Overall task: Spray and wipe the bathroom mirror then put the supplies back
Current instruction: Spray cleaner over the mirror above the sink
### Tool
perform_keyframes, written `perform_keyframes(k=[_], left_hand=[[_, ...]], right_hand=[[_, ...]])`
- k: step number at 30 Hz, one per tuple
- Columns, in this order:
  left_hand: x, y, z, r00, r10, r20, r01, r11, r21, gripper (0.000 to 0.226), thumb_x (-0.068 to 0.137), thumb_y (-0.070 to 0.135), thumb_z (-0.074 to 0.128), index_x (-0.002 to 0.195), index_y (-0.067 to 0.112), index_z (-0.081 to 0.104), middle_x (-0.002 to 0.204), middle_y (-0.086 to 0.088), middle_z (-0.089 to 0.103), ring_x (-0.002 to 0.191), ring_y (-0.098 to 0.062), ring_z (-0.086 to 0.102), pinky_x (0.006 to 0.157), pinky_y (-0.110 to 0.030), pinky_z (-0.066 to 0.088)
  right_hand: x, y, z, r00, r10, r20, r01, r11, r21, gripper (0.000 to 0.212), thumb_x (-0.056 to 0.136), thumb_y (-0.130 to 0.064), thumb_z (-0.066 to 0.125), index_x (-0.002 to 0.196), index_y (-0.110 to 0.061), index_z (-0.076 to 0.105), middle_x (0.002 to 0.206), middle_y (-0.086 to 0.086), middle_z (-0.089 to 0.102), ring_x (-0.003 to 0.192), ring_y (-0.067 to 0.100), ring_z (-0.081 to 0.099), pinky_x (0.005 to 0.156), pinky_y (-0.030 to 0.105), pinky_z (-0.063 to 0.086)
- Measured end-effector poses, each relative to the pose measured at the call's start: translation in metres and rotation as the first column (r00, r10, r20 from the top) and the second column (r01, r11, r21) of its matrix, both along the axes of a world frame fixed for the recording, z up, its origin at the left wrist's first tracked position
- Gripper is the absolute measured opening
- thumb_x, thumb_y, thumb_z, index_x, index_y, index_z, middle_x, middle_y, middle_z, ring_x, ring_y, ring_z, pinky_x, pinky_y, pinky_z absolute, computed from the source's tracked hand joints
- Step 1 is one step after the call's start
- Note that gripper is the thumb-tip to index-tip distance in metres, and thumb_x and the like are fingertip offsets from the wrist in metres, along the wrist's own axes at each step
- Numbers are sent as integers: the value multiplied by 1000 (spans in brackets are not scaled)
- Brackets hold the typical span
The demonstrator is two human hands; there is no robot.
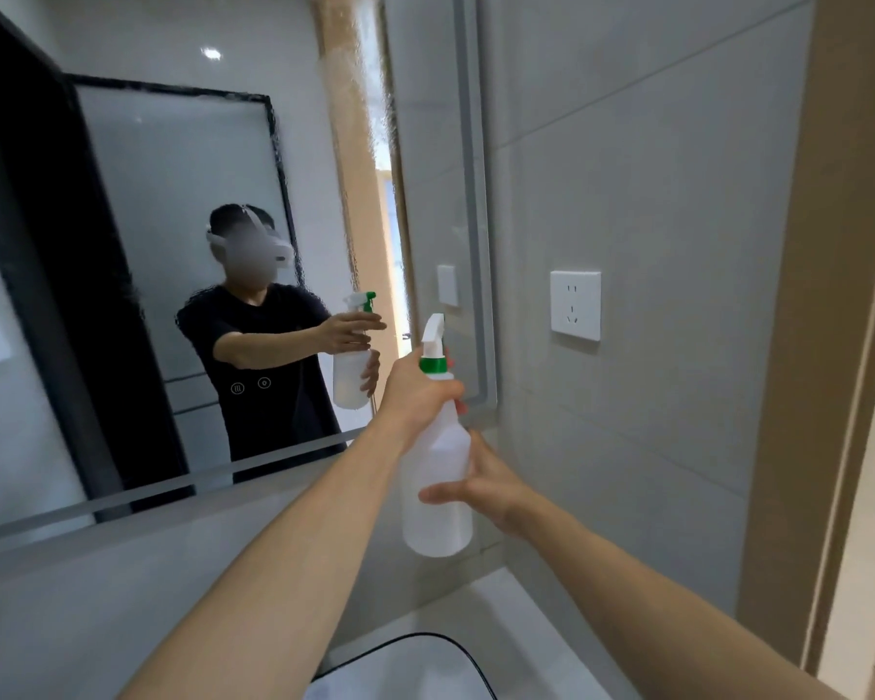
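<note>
Left hand [418, 391] is up at the neck of the spray bottle [438, 477], fingers curled tight round it just under the green collar, and the white trigger head pokes up above the knuckles, nozzle aimed at the mirror [173, 245]. Right hand [481, 485] sits lower, on the far side of the bottle's body, fingers wrapped partway round the translucent white plastic and steadying it from behind. The bottle hangs in the air between the two, slightly tilted, well clear of the surface [501, 613] below, close in front of the mirror's lower right corner. No label or printing shows on the bottle, it reads plain white and green. Out on the glass, a streaky band of fine droplets runs down the right part of the mirror, and the reflection shows the person in a black T-shirt holding the same bottle, with two small white round marks on the shirt front, too small to read. Right of the mirror's frame, on the grey tiled wall, sits a white wall socket [575, 305] with its pin slots showing and no writing legible. Down at the bottom edge, a white basin [425, 664] with a thin dark rim peeks in between the forearms.
</note>
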State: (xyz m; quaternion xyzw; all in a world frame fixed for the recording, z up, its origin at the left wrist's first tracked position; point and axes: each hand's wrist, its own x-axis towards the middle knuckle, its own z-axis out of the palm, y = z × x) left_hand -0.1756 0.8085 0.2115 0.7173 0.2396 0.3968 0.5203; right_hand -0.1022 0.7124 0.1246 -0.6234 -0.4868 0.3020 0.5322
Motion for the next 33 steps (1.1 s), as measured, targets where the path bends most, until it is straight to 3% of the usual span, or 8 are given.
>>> perform_keyframes(k=[5,10,15,19,22,25,29,33], left_hand=[[-4,-5,-11,999,32,-34,-31,999,8,52,55,0,77,105,8,67,99,-8,66,84,-32,65,67,-44,63],[-6,-9,-26,997,83,-6,-83,997,-5,43,50,5,74,92,12,68,93,-14,68,81,-38,66,65,-58,60],[-16,-9,-39,992,122,-19,-121,992,31,34,62,-1,78,93,9,66,91,-21,65,77,-35,66,60,-41,62],[-32,-2,-42,994,102,45,-101,995,-20,41,62,-2,77,101,4,67,98,-19,67,75,-34,66,65,-56,61],[-50,5,-43,992,127,27,-126,992,-24,51,55,1,77,104,6,66,99,-11,69,89,-41,67,72,-57,60],[-73,12,-44,986,163,29,-163,987,-19,51,61,-5,79,109,8,66,99,-12,69,88,-31,67,73,-45,62],[-104,25,-44,971,230,66,-230,973,-12,44,70,-13,74,110,3,65,103,-11,66,88,-21,62,56,-21,54],[-133,38,-47,944,325,57,-326,945,14,32,68,-7,76,95,7,65,85,-9,64,77,-25,63,64,-37,59]], right_hand=[[-4,-5,-10,1000,-15,-12,15,1000,-22,94,56,-28,89,134,-29,36,125,1,57,118,25,56,104,54,48],[-8,-9,-22,1000,-17,-10,16,998,-66,88,57,-27,87,129,-28,37,123,2,56,117,25,56,104,52,48],[-15,-7,-29,1000,-12,11,13,996,-90,88,59,-26,86,131,-27,36,123,2,56,117,25,55,103,52,48],[-26,2,-32,999,-10,45,14,995,-99,88,60,-26,87,131,-27,36,122,1,56,116,25,55,101,50,49],[-38,12,-32,998,21,54,-15,995,-101,84,68,-19,87,133,-27,34,123,1,55,116,25,54,99,47,49],[-54,25,-33,996,62,72,-54,993,-103,82,70,-17,87,132,-27,34,121,0,54,115,25,54,98,47,49],[-80,45,-35,988,135,75,-128,988,-84,81,70,-16,86,131,-27,34,117,-4,53,112,22,54,95,43,49],[-104,64,-36,977,192,91,-184,979,-84,84,69,-18,87,133,-30,33,119,-4,53,115,22,53,97,44,48]])
